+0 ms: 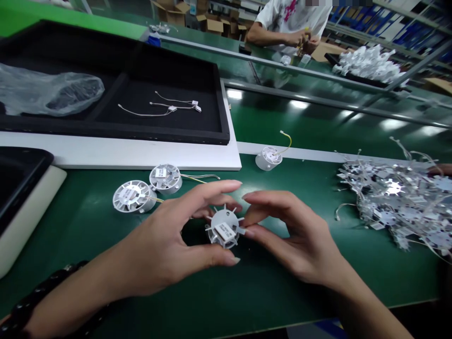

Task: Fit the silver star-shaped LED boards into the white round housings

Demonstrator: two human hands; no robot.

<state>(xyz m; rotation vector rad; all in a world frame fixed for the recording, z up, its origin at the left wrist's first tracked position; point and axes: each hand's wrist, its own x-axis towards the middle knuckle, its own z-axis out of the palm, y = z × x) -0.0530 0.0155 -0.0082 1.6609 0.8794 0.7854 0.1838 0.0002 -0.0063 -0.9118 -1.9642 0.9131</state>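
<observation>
In front of me is a small round white housing with a spoked silver plate on its top. A white labelled block sits on that plate. My left hand curls round the housing from the left, thumb at the near side and fingers at the far side. From the right, my right hand pinches the plate's edge between thumb and fingers. Two similar round units, one labelled unit and another, stand just beyond my left hand. Another white housing with a yellow wire stands farther back.
At right lies a heap of spoked metal plates with wires. A black divided tray holds a plastic bag and several small wired parts. Across a metal rail, another person works near a white pile.
</observation>
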